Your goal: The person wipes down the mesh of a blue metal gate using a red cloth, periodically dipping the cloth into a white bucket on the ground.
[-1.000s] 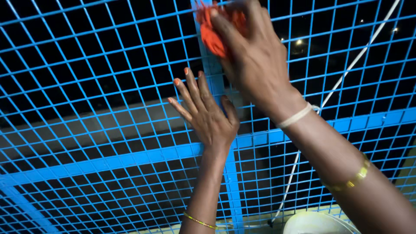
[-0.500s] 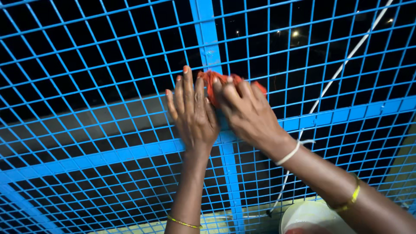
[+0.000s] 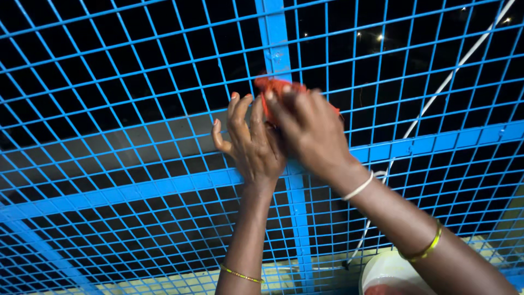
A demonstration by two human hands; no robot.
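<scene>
Now right hand (image 3: 311,134) and orange cloth (image 3: 273,87) slightly higher up blue bar (image 3: 275,38).

a white bucket (image 3: 390,270) sits at the bottom right; a white cord (image 3: 436,93) hangs behind, with small distant lights (image 3: 379,37).

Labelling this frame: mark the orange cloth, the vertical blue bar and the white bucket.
orange cloth (image 3: 271,86), head view, top edge above fingers
vertical blue bar (image 3: 278,43), head view, upper stretch
white bucket (image 3: 382,266), head view, rim
</scene>
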